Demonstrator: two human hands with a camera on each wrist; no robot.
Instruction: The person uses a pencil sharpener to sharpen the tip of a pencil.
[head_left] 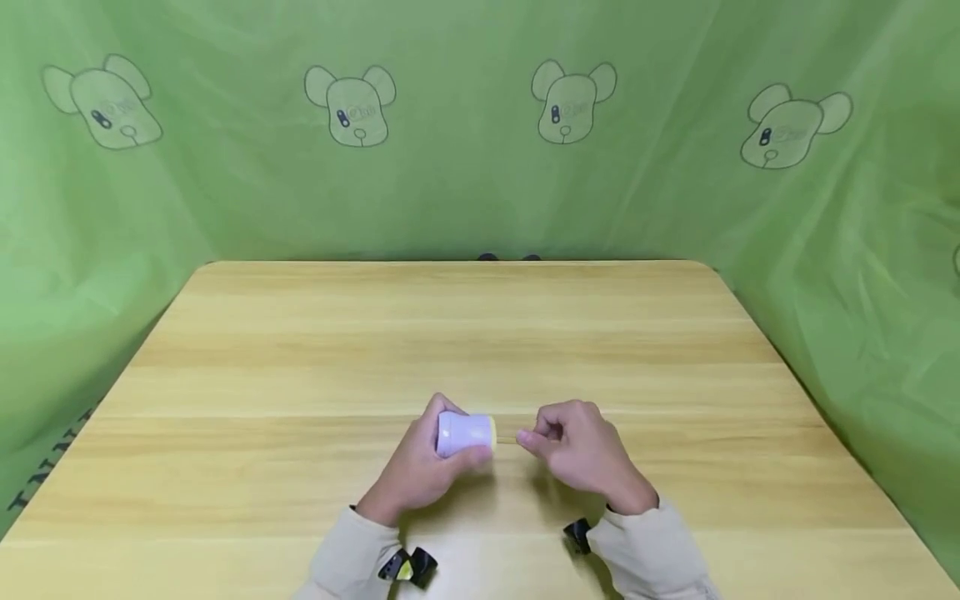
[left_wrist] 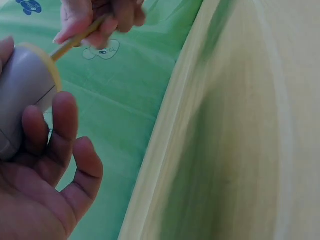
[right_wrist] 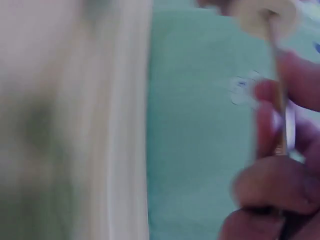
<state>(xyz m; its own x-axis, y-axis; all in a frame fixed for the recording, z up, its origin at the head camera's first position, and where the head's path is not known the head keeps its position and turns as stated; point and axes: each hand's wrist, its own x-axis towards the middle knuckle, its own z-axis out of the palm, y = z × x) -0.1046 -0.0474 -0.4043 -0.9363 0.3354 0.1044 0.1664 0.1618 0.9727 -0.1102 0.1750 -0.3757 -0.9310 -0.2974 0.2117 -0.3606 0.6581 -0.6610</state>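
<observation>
My left hand [head_left: 422, 468] grips a lavender pencil sharpener [head_left: 466, 434], held sideways above the table with its pale yellow end turned to the right. From that end sticks a thin yellowish pencil [head_left: 507, 440], its tip hidden inside the hole. Thumb and fingers of my right hand [head_left: 583, 448] pinch the pencil's other end. In the left wrist view the sharpener [left_wrist: 25, 85] lies in the palm, and the pencil [left_wrist: 75, 44] slants up to the right fingers. The right wrist view shows the pencil [right_wrist: 276, 60] running into the round cream face [right_wrist: 250, 19], blurred.
A wood-grain table [head_left: 450, 342] lies under both hands. Green cloth [head_left: 465, 192] with bear-head drawings hangs behind it and at the sides. Black wrist devices [head_left: 408, 567] are strapped at both sleeves.
</observation>
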